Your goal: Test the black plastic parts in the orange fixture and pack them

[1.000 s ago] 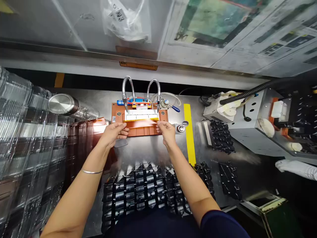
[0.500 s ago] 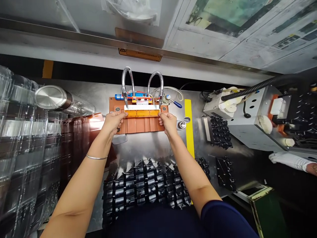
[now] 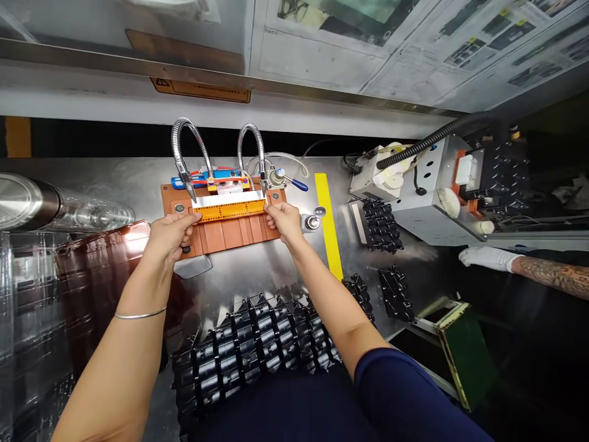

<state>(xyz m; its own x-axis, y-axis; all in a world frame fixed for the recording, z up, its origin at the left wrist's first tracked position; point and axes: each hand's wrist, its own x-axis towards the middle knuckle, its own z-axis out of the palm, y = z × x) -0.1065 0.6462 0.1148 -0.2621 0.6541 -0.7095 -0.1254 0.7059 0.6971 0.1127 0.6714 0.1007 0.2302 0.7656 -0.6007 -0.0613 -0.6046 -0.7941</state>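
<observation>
An orange strip (image 3: 233,210) with rows of small dark marks lies lengthwise across a brown fixture (image 3: 234,236). My left hand (image 3: 171,234) pinches its left end between thumb and fingers. At the opposite end my right hand (image 3: 284,221) is closed on the strip the same way. A white bar (image 3: 227,198) runs along the strip's far edge. Two bendable metal nozzles (image 3: 184,144) arch over the fixture, their tips pointing down near the strip's two ends. A small blue cylinder (image 3: 181,183) and a blue-handled lever valve (image 3: 298,184) sit behind.
Black ribbed parts (image 3: 248,344) stand in rows close to my body. Clear plastic trays (image 3: 27,319) and a steel-lidded bottle (image 3: 27,199) are at left. Past the yellow tape (image 3: 329,227), more black parts (image 3: 380,224) lie near a machine. A co-worker's gloved hand (image 3: 488,258) shows at right.
The view has swung right, so the bench appears further left and more of the co-worker's arm shows. Both my hands still hold the strip's ends on the fixture.
</observation>
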